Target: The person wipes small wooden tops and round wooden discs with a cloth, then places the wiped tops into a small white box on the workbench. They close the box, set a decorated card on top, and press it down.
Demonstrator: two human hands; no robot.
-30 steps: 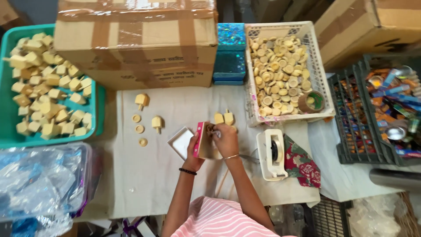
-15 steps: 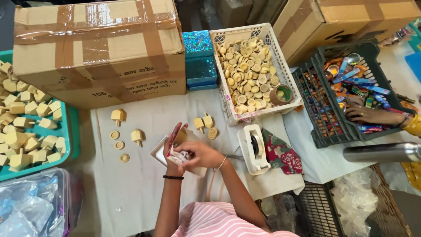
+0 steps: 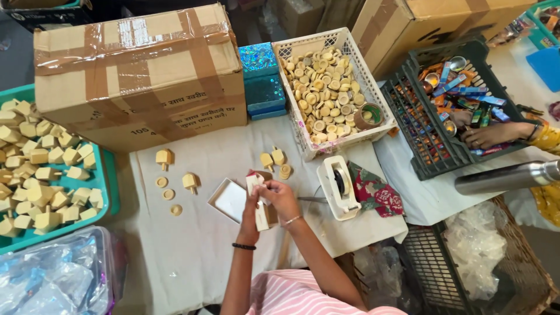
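Both my hands meet over the white cloth (image 3: 192, 256) at the table's middle. My left hand (image 3: 251, 211) and my right hand (image 3: 282, 197) together hold a small pale cardboard box (image 3: 255, 182) with a pink edge, partly hidden by my fingers. A flat white lid (image 3: 229, 200) lies just left of my hands. Wooden spinning tops (image 3: 164, 157) (image 3: 189, 182) (image 3: 272, 158) and small wooden discs (image 3: 169, 194) lie around them.
A tape dispenser (image 3: 335, 186) and floral cloth (image 3: 376, 192) lie at the right. Behind stand a taped carton (image 3: 140, 76), blue glitter boxes (image 3: 262, 81) and a white basket (image 3: 364, 79) of discs. A green tray (image 3: 111, 192) holds wooden blocks. Another person's hand (image 3: 490, 135) reaches into a black crate (image 3: 423, 154); a steel bottle (image 3: 507, 177) lies nearby.
The view has swung right, bringing the black crate and the other person's hand into sight. My hands have drawn the small box closer and turned it.
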